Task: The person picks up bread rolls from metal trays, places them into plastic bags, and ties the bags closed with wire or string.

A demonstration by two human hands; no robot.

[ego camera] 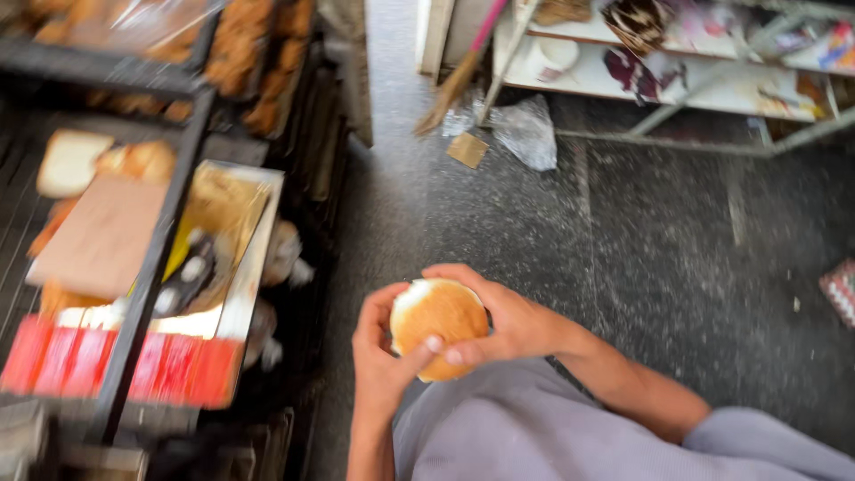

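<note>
A round golden-brown bun (438, 322) with a pale edge sits between both my hands, above my lap in grey cloth. My left hand (378, 356) cups its left side, thumb across the lower front. My right hand (508, 321) wraps over its top and right side, fingertips meeting the left thumb at the bun's lower edge. The underside of the bun is hidden.
At left stands a dark metal rack (151, 258) with bread pieces (71, 160), a brown cardboard sheet (107, 236), a metal tray (254, 258) and a red packet (116, 365). Grey speckled floor (534, 223) lies ahead. A white shelf (677, 89), broom (454, 76) and plastic bag (527, 129) stand beyond.
</note>
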